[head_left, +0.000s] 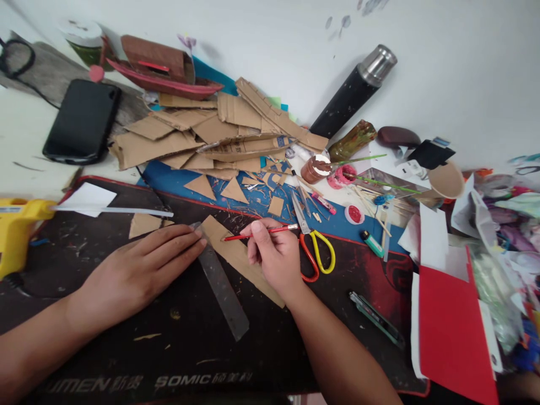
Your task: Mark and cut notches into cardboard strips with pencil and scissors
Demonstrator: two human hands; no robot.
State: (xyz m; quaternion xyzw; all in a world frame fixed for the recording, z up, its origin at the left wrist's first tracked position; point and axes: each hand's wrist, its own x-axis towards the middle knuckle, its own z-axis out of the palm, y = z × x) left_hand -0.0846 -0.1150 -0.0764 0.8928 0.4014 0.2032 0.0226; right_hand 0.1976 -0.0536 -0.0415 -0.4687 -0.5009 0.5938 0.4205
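My right hand (273, 254) is closed around a red pencil (278, 229). The pencil's tip points left, at or just above a long strip of brown cardboard (248, 263) on the black mat. A dark, see-through ruler (223, 292) lies slantwise beside the strip, its upper end by my fingertips. My left hand (143, 267) rests palm down with fingers stretched out, the fingertips touching the ruler's top end. Just right of my right hand are scissors (310, 242) with one red and one yellow handle loop, blades partly apart.
A yellow glue gun (21, 225) stands at the left. Behind lie piled cardboard scraps (169, 126), a model boat (164, 79), a phone (82, 121) and a tilted flask (352, 93). Paint pots (316, 169), a utility knife (375, 318) and a red sheet (451, 326) are to the right.
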